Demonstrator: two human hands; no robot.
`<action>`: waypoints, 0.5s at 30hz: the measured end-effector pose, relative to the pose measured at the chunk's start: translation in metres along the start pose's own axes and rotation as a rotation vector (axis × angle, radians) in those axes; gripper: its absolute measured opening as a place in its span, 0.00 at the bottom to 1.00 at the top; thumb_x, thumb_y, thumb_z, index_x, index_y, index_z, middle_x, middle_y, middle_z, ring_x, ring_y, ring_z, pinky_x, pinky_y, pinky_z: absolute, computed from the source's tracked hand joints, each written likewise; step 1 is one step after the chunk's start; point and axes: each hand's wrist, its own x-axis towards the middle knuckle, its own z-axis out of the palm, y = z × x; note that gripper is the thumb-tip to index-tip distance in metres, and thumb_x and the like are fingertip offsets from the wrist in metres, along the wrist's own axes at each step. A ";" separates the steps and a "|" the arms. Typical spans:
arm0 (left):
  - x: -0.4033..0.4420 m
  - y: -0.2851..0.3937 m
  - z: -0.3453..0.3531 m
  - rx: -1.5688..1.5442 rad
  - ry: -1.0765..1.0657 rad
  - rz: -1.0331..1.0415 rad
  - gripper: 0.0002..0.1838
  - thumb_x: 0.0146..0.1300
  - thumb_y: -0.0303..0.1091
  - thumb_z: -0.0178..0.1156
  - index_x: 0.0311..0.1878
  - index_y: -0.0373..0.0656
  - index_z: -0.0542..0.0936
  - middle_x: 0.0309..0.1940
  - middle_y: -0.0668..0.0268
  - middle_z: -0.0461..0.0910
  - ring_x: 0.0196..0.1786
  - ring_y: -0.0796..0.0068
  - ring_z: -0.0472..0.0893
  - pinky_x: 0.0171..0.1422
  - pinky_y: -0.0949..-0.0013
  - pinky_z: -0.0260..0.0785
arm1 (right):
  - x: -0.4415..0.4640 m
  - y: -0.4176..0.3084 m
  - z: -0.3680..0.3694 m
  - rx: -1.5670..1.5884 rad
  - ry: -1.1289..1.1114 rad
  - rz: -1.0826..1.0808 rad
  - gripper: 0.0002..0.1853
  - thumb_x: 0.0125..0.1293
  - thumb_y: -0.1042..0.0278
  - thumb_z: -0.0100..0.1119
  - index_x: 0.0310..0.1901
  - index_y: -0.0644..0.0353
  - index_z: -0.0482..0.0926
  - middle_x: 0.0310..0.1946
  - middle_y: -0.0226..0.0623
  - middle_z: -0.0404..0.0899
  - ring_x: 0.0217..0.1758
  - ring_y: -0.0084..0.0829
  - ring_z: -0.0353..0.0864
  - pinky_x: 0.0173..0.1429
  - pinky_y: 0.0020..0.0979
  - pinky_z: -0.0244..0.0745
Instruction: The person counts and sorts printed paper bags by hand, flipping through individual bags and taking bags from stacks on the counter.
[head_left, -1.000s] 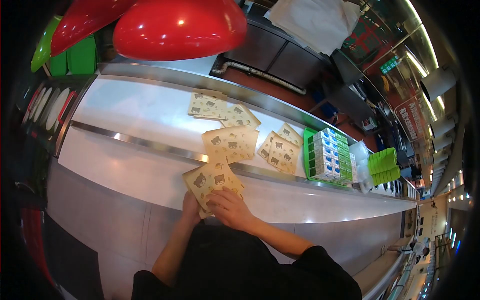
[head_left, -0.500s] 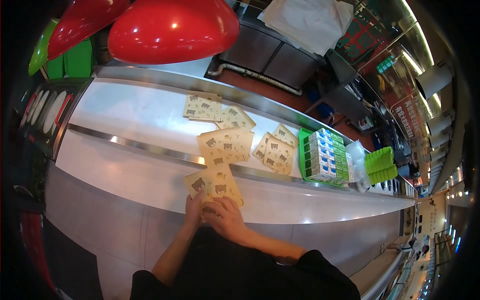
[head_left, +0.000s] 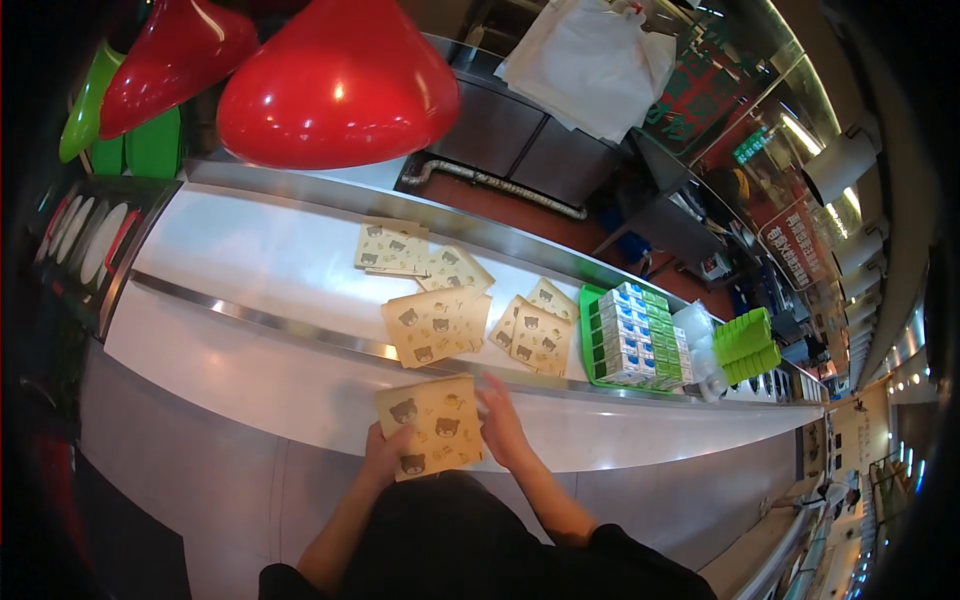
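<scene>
My left hand (head_left: 385,452) grips a tan paper bag (head_left: 440,430) printed with brown bears, thumb on its front face. It is held above the counter's near edge, close to my body; whether more than one is in the hand I cannot tell. Just off the bag's right edge is my right hand (head_left: 505,428), fingers stretched out and apart, holding nothing. Beyond, more such bags lie on the white counter in loose overlapping piles: a near pile (head_left: 435,328), a far pile (head_left: 395,245) with another bag (head_left: 458,270) beside it, and a right pile (head_left: 540,335).
A green tray (head_left: 590,365) of small cartons (head_left: 640,335) stands right of the bags, followed by clear plastic wrap and stacked green containers (head_left: 745,345). Red lamps (head_left: 335,100) hang at upper left. A rack of plates (head_left: 100,240) is at far left. A metal strip runs along the counter.
My right hand has come off the bag and moved right, its fingers opening out. The left hand still holds the bag, now turned more upright and lower. The view has shifted slightly.
</scene>
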 end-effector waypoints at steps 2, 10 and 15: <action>-0.002 -0.001 -0.001 0.037 -0.029 0.013 0.13 0.62 0.29 0.58 0.47 0.32 0.77 0.38 0.60 0.82 0.37 0.73 0.82 0.42 0.70 0.76 | 0.000 0.010 -0.007 -0.079 -0.150 0.093 0.24 0.65 0.65 0.57 0.60 0.65 0.67 0.55 0.41 0.74 0.57 0.35 0.74 0.57 0.38 0.71; -0.015 0.011 0.002 0.238 -0.085 -0.050 0.14 0.59 0.30 0.63 0.46 0.33 0.79 0.38 0.62 0.83 0.36 0.77 0.81 0.40 0.73 0.75 | -0.011 0.027 0.001 -0.507 -0.231 -0.103 0.17 0.65 0.69 0.58 0.53 0.66 0.72 0.45 0.36 0.79 0.46 0.25 0.78 0.51 0.29 0.75; -0.021 0.011 -0.007 0.326 -0.075 -0.063 0.14 0.58 0.30 0.65 0.45 0.33 0.79 0.36 0.62 0.83 0.36 0.77 0.81 0.40 0.73 0.76 | -0.014 0.023 -0.009 -0.573 -0.340 -0.037 0.16 0.66 0.69 0.57 0.53 0.67 0.72 0.45 0.37 0.79 0.46 0.25 0.77 0.51 0.28 0.75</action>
